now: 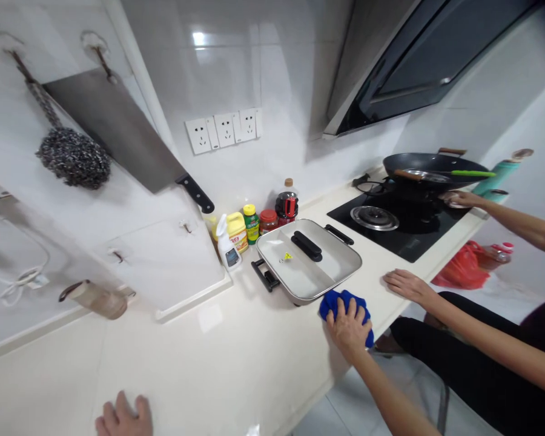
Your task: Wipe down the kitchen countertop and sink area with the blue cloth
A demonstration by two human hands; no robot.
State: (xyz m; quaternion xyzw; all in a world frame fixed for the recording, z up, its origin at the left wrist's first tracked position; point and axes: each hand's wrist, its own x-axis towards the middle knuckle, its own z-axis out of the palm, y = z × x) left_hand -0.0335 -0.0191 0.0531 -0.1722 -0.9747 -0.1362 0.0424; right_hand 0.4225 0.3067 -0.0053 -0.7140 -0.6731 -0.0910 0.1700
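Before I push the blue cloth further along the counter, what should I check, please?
1. Right hand on the blue cloth: ok, fingers spread over it.
2. Left hand: ok, flat on the counter, holding nothing.
3. Lidded pan: not ok, directly behind the cloth, very close.
4. Another person's hand: not ok, resting on the counter edge just right of the cloth.
5. Flame under the wok: cannot tell.
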